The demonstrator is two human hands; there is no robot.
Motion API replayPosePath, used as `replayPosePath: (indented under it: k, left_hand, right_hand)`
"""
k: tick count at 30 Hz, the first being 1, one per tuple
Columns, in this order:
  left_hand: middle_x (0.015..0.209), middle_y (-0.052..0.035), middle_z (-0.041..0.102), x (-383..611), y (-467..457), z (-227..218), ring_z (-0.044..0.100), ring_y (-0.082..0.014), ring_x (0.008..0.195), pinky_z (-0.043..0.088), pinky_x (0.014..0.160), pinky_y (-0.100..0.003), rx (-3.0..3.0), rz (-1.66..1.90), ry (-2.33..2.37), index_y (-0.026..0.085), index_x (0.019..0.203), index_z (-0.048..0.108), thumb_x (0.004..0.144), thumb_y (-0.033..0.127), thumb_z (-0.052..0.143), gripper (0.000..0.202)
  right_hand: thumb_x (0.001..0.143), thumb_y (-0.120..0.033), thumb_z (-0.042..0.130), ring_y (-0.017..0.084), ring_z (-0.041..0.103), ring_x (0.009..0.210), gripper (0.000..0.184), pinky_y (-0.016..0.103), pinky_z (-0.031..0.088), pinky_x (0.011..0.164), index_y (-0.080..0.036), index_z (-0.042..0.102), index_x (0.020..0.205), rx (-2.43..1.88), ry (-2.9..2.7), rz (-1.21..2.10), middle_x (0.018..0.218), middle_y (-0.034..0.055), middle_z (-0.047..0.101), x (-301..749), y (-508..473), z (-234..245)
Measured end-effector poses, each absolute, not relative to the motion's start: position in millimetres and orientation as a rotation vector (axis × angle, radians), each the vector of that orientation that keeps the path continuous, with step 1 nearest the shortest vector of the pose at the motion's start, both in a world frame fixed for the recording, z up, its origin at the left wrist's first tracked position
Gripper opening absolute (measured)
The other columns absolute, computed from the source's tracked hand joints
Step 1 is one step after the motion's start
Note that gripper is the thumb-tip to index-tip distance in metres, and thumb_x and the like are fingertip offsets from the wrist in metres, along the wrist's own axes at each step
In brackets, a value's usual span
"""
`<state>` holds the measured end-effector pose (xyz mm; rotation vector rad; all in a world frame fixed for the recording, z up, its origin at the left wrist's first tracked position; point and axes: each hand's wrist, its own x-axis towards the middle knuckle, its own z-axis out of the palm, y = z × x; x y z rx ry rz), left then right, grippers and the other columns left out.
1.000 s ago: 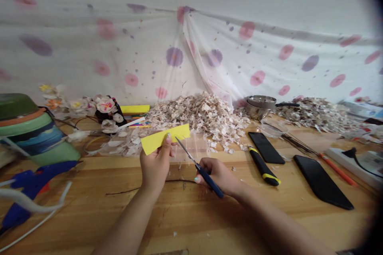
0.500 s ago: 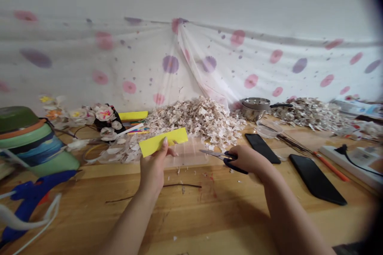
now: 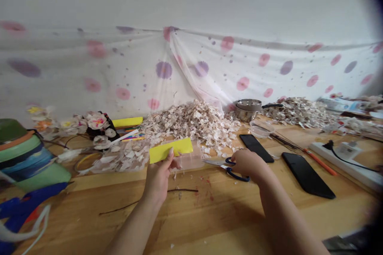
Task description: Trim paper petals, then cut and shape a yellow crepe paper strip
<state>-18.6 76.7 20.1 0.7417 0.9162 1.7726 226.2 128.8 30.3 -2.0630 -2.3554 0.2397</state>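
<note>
My left hand (image 3: 158,175) pinches a strip of yellow paper (image 3: 158,152) between thumb and fingers, held above the wooden table. At the right, my right hand (image 3: 247,164) has its fingers at the upper loop of dark-handled scissors (image 3: 223,164); their blades point left and the lower loop shows free of the hand. The scissors lie low, at or close to the tabletop. Behind the paper sits a clear plastic tray (image 3: 193,159). A thin dark wire (image 3: 182,190) rests on the table by my left wrist.
Heaped pale flakes (image 3: 194,119) stand at the back, beside a metal pot (image 3: 248,109). Two black phones (image 3: 308,175) (image 3: 256,148) and a white power strip (image 3: 344,163) lie right. A blue glue gun (image 3: 32,207), a striped pot (image 3: 26,163) and craft flowers (image 3: 98,123) occupy the left.
The scissors have been lowered toward the table, and my right hand's grip looks looser, showing more of the handles. The yellow paper has shifted slightly right. The camera view has moved a little.
</note>
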Motion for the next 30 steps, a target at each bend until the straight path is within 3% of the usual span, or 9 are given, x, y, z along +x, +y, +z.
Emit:
replayPosePath:
  k: [4,7,10,14,17,21,25,27,30]
  left_hand:
    - [0.055,0.0012,0.066,-8.7,75.4,10.9,0.054,-0.0083,0.042,0.046,0.046,-0.022,0.755,1.680,0.978,0.012,0.069,0.065,0.055,0.033,0.081,0.029]
    - [0.049,0.0025,0.062,1.5,71.9,4.4,0.054,-0.0098,0.042,0.045,0.048,-0.023,0.819,1.622,1.025,0.013,0.066,0.064,0.059,0.034,0.079,0.026]
    - [0.048,0.0009,0.063,10.4,68.5,-1.3,0.057,-0.0136,0.045,0.048,0.054,-0.026,0.901,1.566,1.065,0.015,0.064,0.065,0.062,0.035,0.077,0.023]
    - [0.054,-0.0024,0.067,5.7,71.4,-6.7,0.062,-0.0181,0.056,0.049,0.066,-0.031,0.980,1.540,1.094,0.016,0.071,0.067,0.071,0.040,0.068,0.023]
    - [0.076,-0.0022,0.070,-12.2,78.4,-1.4,0.064,-0.0174,0.070,0.048,0.072,-0.029,1.004,1.613,1.066,0.019,0.091,0.062,0.077,0.048,0.056,0.033]
    - [0.082,-0.0061,0.070,-29.5,81.9,11.5,0.064,-0.0203,0.077,0.048,0.077,-0.032,1.118,1.448,1.017,0.016,0.089,0.064,0.070,0.050,0.062,0.039]
    - [0.081,-0.0105,0.072,-17.1,78.1,2.2,0.065,-0.0232,0.073,0.048,0.064,-0.030,1.220,1.137,1.029,0.015,0.083,0.070,0.064,0.036,0.074,0.029]
    - [0.075,-0.0088,0.072,-7.0,77.9,-7.9,0.064,-0.0213,0.068,0.046,0.060,-0.028,1.235,1.087,1.021,0.015,0.080,0.071,0.062,0.033,0.076,0.026]
    - [0.064,-0.0042,0.068,1.1,80.0,-16.2,0.060,-0.0166,0.058,0.042,0.056,-0.024,1.231,1.108,1.035,0.016,0.068,0.070,0.061,0.031,0.076,0.018]
  right_hand:
    - [0.090,-0.040,0.037,0.020,0.059,0.072,0.041,0.028,0.042,0.064,-0.014,0.066,0.080,-1.592,-2.169,0.488,0.075,0.0081,0.065,203.8,124.1,36.5]
    - [0.087,-0.050,0.044,0.017,0.057,0.078,0.041,0.027,0.045,0.069,-0.014,0.061,0.095,-0.911,-1.901,1.034,0.087,0.0059,0.063,180.2,117.5,29.9]
    - [0.080,-0.054,0.055,0.013,0.055,0.067,0.040,0.025,0.045,0.063,-0.014,0.060,0.082,-0.784,-1.805,1.283,0.075,0.0023,0.060,169.2,116.4,19.9]
    - [0.077,-0.051,0.061,0.008,0.049,0.052,0.038,0.021,0.041,0.053,-0.014,0.058,0.073,-0.872,-1.739,1.332,0.058,-0.0021,0.054,176.1,124.0,15.4]
    - [0.075,-0.049,0.064,0.008,0.051,0.049,0.036,0.021,0.042,0.050,-0.014,0.059,0.084,-0.832,-1.755,1.482,0.060,-0.0035,0.055,182.1,127.3,15.2]
    - [0.074,-0.040,0.067,0.009,0.056,0.048,0.042,0.022,0.046,0.049,-0.017,0.049,0.105,-0.702,-1.895,1.722,0.060,-0.0067,0.053,177.5,122.0,10.5]
    - [0.076,-0.027,0.066,0.008,0.055,0.054,0.038,0.019,0.044,0.051,-0.017,0.044,0.105,-0.600,-2.037,1.689,0.068,-0.0049,0.056,168.3,113.2,6.4]
    - [0.076,-0.022,0.066,0.008,0.054,0.060,0.038,0.020,0.043,0.056,-0.017,0.044,0.106,-0.581,-2.089,1.603,0.076,-0.0025,0.058,166.7,112.2,5.2]
    - [0.073,-0.020,0.068,0.007,0.050,0.059,0.047,0.019,0.039,0.054,-0.017,0.044,0.114,-0.657,-2.159,1.410,0.068,-0.0057,0.054,167.4,116.2,2.9]
